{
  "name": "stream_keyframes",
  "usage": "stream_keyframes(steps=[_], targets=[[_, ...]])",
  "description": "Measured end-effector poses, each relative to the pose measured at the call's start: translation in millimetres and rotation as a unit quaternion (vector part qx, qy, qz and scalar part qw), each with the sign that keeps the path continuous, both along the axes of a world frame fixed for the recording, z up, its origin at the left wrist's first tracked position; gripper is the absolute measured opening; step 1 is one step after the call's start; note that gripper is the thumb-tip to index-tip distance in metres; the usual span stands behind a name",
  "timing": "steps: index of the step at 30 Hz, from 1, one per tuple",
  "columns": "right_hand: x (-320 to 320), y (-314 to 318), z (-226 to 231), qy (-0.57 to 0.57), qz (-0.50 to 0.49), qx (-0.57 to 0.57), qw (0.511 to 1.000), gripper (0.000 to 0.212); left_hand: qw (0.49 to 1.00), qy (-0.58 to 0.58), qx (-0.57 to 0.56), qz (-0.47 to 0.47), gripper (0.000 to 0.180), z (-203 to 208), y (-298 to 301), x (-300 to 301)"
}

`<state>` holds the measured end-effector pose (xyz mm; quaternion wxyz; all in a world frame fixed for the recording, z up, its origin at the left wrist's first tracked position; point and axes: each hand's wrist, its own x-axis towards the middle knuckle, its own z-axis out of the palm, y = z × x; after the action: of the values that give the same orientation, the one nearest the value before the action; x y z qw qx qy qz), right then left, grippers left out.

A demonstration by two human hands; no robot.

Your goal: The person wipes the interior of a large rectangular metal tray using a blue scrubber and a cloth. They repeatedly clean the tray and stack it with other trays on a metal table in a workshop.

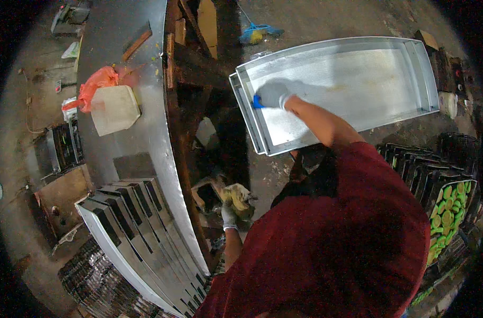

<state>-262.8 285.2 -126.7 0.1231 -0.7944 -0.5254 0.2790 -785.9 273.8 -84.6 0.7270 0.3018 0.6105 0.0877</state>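
My right hand (273,96), in a pale work glove, reaches into the left end of a large shallow metal tray (352,74). It is closed on a small blue object (258,102), mostly hidden under the fingers and slightly blurred, near the tray's left wall. Lower down, beside the table's edge, is my left hand (229,216), also gloved. It grips a crumpled, dirty yellowish rag (236,195). A second metal rim shows along the tray's left side, as though another tray lies beneath it.
A metal-topped table (140,79) on the left bears a beige plastic container (114,108), a red plastic bag (99,84) and a wooden strip (137,45). Long metal trays (140,233) stand lower left. Dark racks with green pieces (450,212) stand right. A blue broom (260,33) lies beyond.
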Motion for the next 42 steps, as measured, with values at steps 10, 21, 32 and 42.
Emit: stream_keyframes(steps=[10, 21, 32, 42], targets=[[-75.1, -72.8, 15.6, 0.136, 0.150, -0.118, 0.972, 0.029, 0.973, -0.149, -0.169, 0.050, 0.060, -0.1, -11.7, 29.7], [114.8, -252.1, -32.6, 0.575, -0.326, 0.205, 0.722, 0.025, 0.981, 0.024, -0.111, 0.156, 0.064, 27.2, -64.0, -138.4], [-82.2, -146.5, 2.7, 0.096, -0.368, 0.213, 0.900, 0.036, 0.977, -0.198, -0.061, 0.043, 0.065, 70.9, 50.5, 14.2], [-38.2, -217.2, 14.4, -0.093, -0.389, -0.083, 0.913, 0.038, 0.885, -0.128, 0.306, -0.327, 0.041, 70.0, 64.1, 442.5]])
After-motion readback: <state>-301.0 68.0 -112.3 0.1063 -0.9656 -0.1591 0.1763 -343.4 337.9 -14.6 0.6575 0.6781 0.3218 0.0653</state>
